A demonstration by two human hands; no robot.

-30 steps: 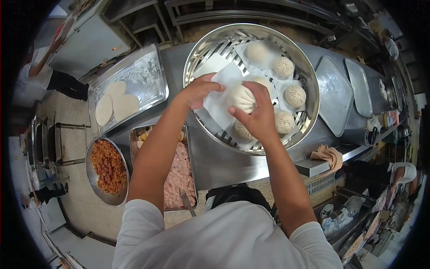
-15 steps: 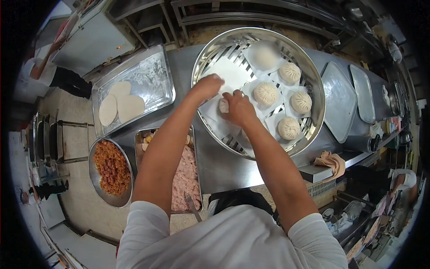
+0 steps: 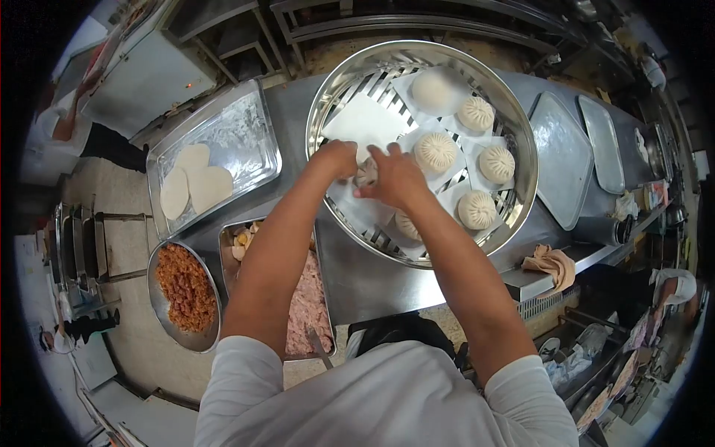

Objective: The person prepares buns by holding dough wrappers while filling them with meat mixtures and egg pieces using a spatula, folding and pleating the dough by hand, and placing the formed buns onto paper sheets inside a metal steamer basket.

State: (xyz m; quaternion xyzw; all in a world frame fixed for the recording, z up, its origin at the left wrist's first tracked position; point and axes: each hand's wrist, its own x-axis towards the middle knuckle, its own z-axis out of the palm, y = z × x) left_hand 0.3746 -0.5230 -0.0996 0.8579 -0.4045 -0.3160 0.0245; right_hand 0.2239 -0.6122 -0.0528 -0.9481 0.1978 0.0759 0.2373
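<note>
A pleated bun (image 3: 366, 173) sits low on the left side of a round perforated steamer tray (image 3: 316, 112), partly hidden by my fingers. My left hand (image 3: 339, 159) is curled against the bun's left side. From the right, my right hand (image 3: 396, 177) bends its thumb and fingers around the same bun. Just above lies a bare square of white paper (image 3: 365, 123). Beside my right hand stands another pleated bun (image 3: 436, 152) on paper, and one more bun (image 3: 407, 225) is half covered by my right forearm.
Several more buns (image 3: 497, 165) fill the steamer's right side. At left are a metal tray (image 3: 253, 149) with flat dough rounds (image 3: 195, 179), a bowl of orange-brown filling (image 3: 182, 287) and a pan of pink minced meat (image 3: 307, 305). Flat trays (image 3: 558, 160) and a cloth (image 3: 550, 267) lie right.
My left hand has come down from the bare paper to the bun's left side. My right hand stays at the bun, its fingers wider apart. The view has shifted slightly.
</note>
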